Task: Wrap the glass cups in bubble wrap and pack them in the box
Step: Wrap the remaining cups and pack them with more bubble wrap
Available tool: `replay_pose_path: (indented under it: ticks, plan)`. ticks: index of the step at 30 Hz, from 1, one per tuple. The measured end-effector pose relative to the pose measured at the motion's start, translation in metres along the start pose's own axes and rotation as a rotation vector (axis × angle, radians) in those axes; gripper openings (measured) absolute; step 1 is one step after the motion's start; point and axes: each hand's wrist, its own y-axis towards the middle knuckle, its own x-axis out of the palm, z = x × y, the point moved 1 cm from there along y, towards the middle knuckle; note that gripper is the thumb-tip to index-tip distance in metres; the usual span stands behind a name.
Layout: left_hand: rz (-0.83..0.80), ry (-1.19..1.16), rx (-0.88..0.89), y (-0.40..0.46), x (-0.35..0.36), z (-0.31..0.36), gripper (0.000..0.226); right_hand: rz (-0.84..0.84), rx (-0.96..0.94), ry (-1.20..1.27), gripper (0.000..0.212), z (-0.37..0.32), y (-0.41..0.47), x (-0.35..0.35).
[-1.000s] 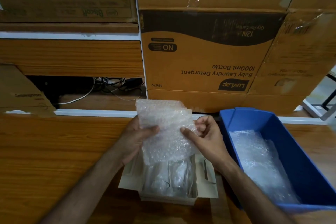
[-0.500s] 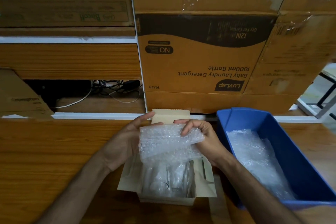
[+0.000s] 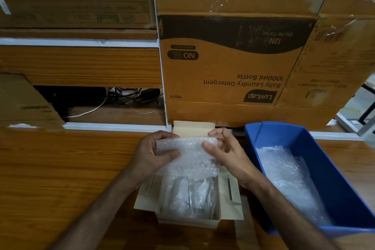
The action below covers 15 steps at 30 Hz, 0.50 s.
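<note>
Wood-grain counter [image 3: 60, 178] is carrying all work items and is filling the near part of the head view. Nearest the camera, a small white box [image 3: 188, 222] is sitting open on the counter, its side flaps [image 3: 231, 195] lying outward. Glass cups [image 3: 182, 199] are standing inside the box, partly covered by clear wrap; their exact number cannot be told.

Directly above the open box, a sheet of bubble wrap [image 3: 190, 156] is being held between both hands, its lower edge hanging down to the box opening. The left hand [image 3: 150, 152] is gripping the left edge of the sheet, with thumb and fingers curled round it. The right hand [image 3: 225, 152] is pinching the upper right edge, with the thumb on the near face and the remaining fingers loosely bent behind. Both forearms are extending from the bottom of the view.

Just beside the box, on the right, a blue plastic bin [image 3: 334, 178] is resting on the counter and is holding further bubble wrap sheets [image 3: 288, 178].

Behind the hands, the rear box flap [image 3: 192, 129] is standing upright. Beyond it, a large cardboard carton [image 3: 233, 71] printed upside down with "Baby Laundry Detergent" is standing against the back. To its left, a recess is showing cables [image 3: 129, 99], and further cartons [image 3: 77, 2] are sitting above.
</note>
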Motion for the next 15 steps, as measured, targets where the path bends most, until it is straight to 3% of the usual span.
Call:
replay_pose_path:
  ticks: [3, 6, 8, 10, 12, 15]
  plan:
    - [0.009, 0.009, 0.086, 0.001, 0.002, 0.0, 0.018, 0.044, 0.005, -0.048, 0.068, -0.005, -0.003, 0.002]
    - [-0.015, 0.017, 0.107, 0.002, 0.002, 0.0, 0.014, -0.047, -0.043, -0.055, 0.042, -0.003, 0.002, 0.004]
    - [-0.064, -0.002, 0.06, 0.002, -0.002, -0.001, 0.026, -0.074, -0.069, -0.006, 0.026, 0.001, 0.004, 0.003]
    - [-0.186, -0.04, -0.014, 0.001, -0.008, -0.001, 0.031, -0.062, -0.118, 0.025, 0.029, 0.003, 0.003, 0.003]
    - [-0.337, -0.091, -0.077, -0.003, -0.012, 0.001, 0.021, -0.044, -0.158, 0.02, 0.04, 0.002, 0.003, 0.004]
    - [-0.351, -0.103, -0.157, -0.007, -0.011, 0.002, 0.01, -0.05, -0.19, -0.019, 0.034, 0.004, 0.002, 0.003]
